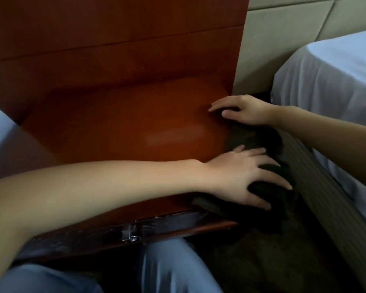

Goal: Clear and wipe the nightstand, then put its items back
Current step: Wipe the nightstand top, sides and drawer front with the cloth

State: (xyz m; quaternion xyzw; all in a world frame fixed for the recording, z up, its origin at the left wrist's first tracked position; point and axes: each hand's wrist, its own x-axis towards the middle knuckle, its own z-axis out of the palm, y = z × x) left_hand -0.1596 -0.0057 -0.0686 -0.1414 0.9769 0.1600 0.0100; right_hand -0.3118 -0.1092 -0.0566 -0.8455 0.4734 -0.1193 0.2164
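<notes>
Atop nightstand [118, 123], left hand [244, 176] presses cloth [219, 205], right hand [242, 109] rests relaxed.

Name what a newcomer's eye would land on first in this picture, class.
The glossy red-brown nightstand top fills the middle. At its right front corner the left hand presses spread fingers on a dark cloth; the right hand rests further back, beside the white bed.

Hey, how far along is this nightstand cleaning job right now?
Clearing looks done: the nightstand top is bare. Wiping is in hand: the left hand presses a dark cloth at its front right corner, and the right hand rests near the right edge. Left: putting the items back; none is in view.
</notes>
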